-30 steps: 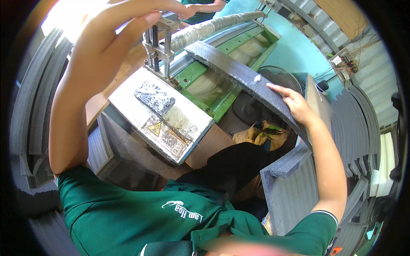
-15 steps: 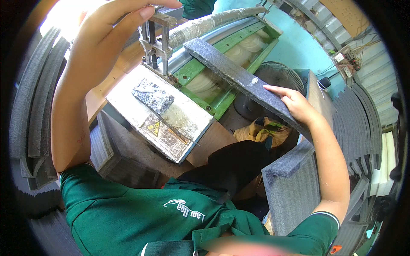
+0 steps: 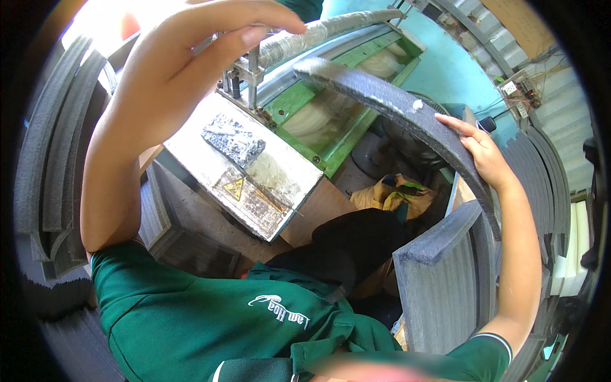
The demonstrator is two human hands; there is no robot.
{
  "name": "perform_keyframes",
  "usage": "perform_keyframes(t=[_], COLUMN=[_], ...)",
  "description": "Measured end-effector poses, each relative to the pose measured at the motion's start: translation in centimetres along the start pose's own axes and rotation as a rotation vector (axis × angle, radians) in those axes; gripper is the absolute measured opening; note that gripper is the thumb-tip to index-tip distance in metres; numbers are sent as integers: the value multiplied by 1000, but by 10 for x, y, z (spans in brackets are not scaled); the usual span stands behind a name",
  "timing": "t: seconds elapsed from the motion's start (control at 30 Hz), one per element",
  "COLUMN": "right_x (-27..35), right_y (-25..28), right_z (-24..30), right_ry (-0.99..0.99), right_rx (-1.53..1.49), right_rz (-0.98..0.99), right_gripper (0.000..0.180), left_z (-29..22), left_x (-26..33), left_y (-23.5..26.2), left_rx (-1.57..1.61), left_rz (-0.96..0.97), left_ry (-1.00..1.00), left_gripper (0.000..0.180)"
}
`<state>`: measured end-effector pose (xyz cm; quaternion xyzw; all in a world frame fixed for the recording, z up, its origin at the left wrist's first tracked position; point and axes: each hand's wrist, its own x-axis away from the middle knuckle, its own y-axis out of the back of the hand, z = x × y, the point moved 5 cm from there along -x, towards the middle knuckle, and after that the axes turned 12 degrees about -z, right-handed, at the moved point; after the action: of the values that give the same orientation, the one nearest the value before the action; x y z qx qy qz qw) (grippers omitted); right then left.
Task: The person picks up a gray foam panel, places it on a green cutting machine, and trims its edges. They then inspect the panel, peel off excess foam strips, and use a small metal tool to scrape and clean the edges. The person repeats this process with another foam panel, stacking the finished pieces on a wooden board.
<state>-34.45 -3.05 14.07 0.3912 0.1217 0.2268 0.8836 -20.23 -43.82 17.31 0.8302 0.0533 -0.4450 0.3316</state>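
Note:
My right hand (image 3: 485,155) grips a long dark grey foam strip (image 3: 433,126) near its lower right end, with a finger laid along its face. The strip bows in an arc across the front of the green-framed machine (image 3: 312,127), its far end blurred near the roller. A small white fleck (image 3: 417,104) shows on it. Up at the left, my left hand (image 3: 223,38) hovers over the metal bracket (image 3: 249,76) at the machine's end. Its fingers are stretched out and nothing shows in them; part of the bracket is hidden behind them.
A white machine cover (image 3: 254,184) carries a crumpled grey lump (image 3: 233,139). Foam sheets stand at the left (image 3: 60,140) and right (image 3: 541,165), with a foam block (image 3: 439,280) by my right forearm. A fan (image 3: 417,130) and a yellow-brown bag (image 3: 394,194) are beyond.
My right hand has moved right and slightly down with the foam strip, which now bends more into an arc. My left hand has shifted right and a little down over the bracket.

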Motion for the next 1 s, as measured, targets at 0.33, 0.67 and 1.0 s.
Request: perform_keyframes(t=[0.33,0.67,1.0], right_x=[-28,-9,-39], right_y=[-54,-18,-56], right_z=[-14,-9,-6], right_ry=[89,26,76], right_rx=[137,-81,4], right_rz=[106,-22,59], right_gripper=[63,59,61], left_z=[-9,58,272], left_x=[-10,-30,-8], left_y=[1,58,-2], left_rx=[165,-11,-100], left_rz=[-208,-258,268], left_ry=[-23,84,365], left_gripper=[29,30,32])
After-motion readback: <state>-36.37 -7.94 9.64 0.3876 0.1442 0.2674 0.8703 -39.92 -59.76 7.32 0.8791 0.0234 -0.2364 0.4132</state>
